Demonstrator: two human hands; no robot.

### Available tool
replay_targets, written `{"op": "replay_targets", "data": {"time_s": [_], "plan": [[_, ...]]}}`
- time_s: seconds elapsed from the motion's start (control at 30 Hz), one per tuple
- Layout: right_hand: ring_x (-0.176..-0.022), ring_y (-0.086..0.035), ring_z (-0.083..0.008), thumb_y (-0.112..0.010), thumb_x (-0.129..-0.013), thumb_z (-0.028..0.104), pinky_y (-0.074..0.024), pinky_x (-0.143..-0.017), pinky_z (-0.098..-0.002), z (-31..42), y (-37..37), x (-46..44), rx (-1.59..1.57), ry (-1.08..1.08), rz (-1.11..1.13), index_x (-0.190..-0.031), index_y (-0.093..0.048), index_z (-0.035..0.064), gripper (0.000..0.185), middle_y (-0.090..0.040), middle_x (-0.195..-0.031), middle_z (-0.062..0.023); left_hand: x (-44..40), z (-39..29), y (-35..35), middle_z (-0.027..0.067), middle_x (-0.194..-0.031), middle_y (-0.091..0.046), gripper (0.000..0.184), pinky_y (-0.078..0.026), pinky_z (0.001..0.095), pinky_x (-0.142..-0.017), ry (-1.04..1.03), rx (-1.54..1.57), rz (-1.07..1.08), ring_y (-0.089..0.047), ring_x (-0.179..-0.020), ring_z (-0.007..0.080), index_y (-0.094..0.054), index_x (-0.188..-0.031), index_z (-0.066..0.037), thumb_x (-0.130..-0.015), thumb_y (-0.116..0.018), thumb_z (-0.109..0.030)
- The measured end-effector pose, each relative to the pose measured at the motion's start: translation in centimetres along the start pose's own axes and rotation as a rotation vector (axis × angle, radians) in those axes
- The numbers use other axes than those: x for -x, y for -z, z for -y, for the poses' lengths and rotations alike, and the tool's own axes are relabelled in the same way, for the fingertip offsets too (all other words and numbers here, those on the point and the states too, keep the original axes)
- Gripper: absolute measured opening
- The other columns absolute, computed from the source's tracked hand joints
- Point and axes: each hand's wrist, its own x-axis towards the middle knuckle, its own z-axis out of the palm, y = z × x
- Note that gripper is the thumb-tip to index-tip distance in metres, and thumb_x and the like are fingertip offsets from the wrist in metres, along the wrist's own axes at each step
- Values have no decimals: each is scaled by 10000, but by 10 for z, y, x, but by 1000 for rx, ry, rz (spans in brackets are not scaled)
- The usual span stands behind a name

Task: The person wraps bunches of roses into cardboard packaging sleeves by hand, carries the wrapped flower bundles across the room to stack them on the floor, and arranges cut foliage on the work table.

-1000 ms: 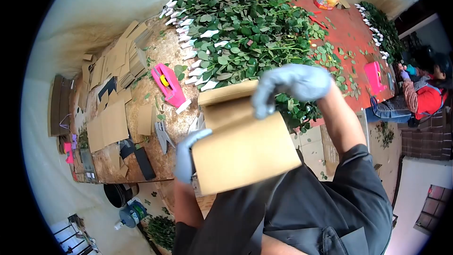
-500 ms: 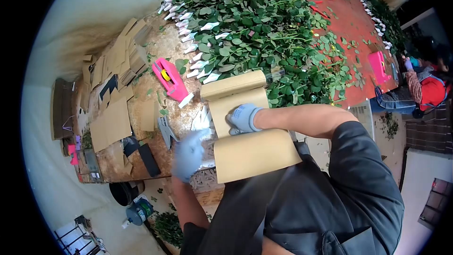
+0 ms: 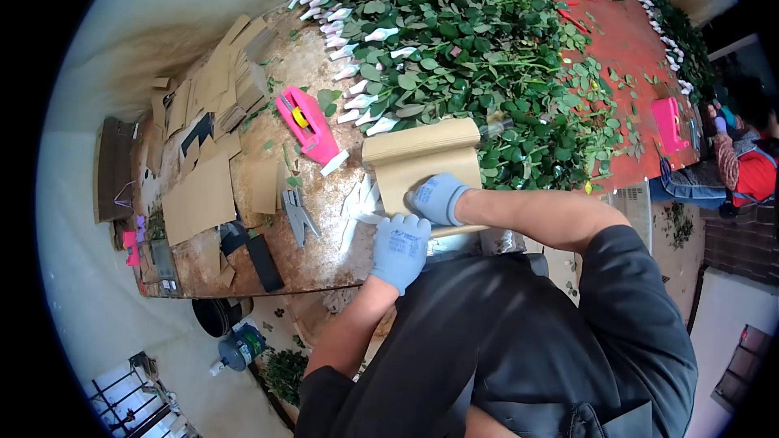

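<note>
Fingers (image 3: 399,224) point forward on the left hand (image 3: 400,251), curl on the right hand (image 3: 439,199) atop cardboard (image 3: 396,179); both grips unclear.

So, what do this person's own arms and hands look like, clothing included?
The left hand and right hand wear close-fitting, pale blue-grey gloves with darker blue printing on the backs, too small to read reliably. The gloves end at the wrists. Both forearms are bare up to loose, near-black cloth sleeves that end around the elbows.
</note>
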Motion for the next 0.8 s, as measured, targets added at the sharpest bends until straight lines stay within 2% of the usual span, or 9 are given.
{"op": "replay_targets", "data": {"time_s": [0.1, 0.13, 0.2, 0.23, 0.3, 0.4, 0.6, 0.67, 0.8], "plan": [[-964, -731, -374, -674, -905, 345, -577, -815, -475, 8, 19, 4, -29, -46, 62, -1017, -715, 65, 304, -754, -1008, -163, 4, 48, 13, 158, -1034, -694, 407, -505, 431, -931, -181, 760, -26, -653, -1036, 322, -721, -1131, -61, -859, -762, -361], [-970, -728, -378, -690, -899, 392, -574, -823, -481, 10, 22, 8, -68, -48, 78, -1011, -713, 64, 347, -751, -1012, -164, 6, 68, 5, 158, -1034, -694, 407, -505, 431, -931, -181, 760, -29, -653, -1036, 322, -721, -1131, -61, -859, -762, -361], [-980, -720, -385, -711, -884, 464, -566, -845, -488, 2, 12, 4, -80, -43, 51, -1014, -709, 60, 425, -746, -1030, -173, 4, 97, -19, 182, -1238, -658, 469, -471, 469, -1016, 307, 874, -195, -594, -1199, 355, -695, -1230, -66, -884, -734, -381], [-984, -717, -387, -711, -885, 460, -563, -854, -485, 2, 11, 4, -77, -32, 57, -1018, -707, 58, 423, -744, -1037, -176, -1, 101, -33, 182, -1238, -658, 469, -471, 469, -1016, 311, 878, -193, -594, -1199, 355, -695, -1230, -66, -884, -734, -381], [-989, -713, -389, -710, -887, 456, -561, -862, -482, 4, 12, 1, -80, -13, 69, -1021, -705, 56, 422, -741, -1043, -179, -15, 113, -62, 185, -1403, -561, 465, -393, 525, -1096, 294, 292, -414, -489, -1323, 387, -661, -1292, -83, -885, -697, -306], [-995, -710, -388, -714, -885, 446, -557, -870, -478, 5, 15, 2, -121, -42, 99, -1030, -702, 50, 422, -738, -1048, -179, -32, 117, -106, 184, -1483, -486, 497, -319, 559, -1141, 224, 110, -313, -419, -1371, 406, -633, -1332, -101, -851, -655, -225], [-1010, -707, -383, -714, -891, 425, -554, -881, -472, 5, 22, 5, -150, -52, 94, -1034, -702, 45, 406, -735, -1050, -181, 72, 95, -136, 178, -1400, -550, 485, -340, 519, -1127, 232, 196, -249, -472, -1317, 391, -629, -1325, -62, -846, -631, -136], [-1003, -708, -384, -713, -891, 422, -555, -879, -473, 5, 19, 7, -131, -55, 79, -1027, -703, 45, 402, -735, -1047, -180, 137, 83, -149, 172, -1374, -572, 450, -364, 521, -1108, 115, 170, -387, -499, -1289, 388, -628, -1314, -36, -897, -644, -204], [-995, -710, -389, -714, -889, 423, -555, -876, -477, 5, 15, 6, -118, 1, 28, -1019, -705, 44, 400, -735, -1039, -179, 229, 67, -127, 160, -1370, -603, 463, -423, 536, -1067, 351, 149, 64, -560, -1248, 395, -631, -1353, -118, -952, -613, -350]]}}
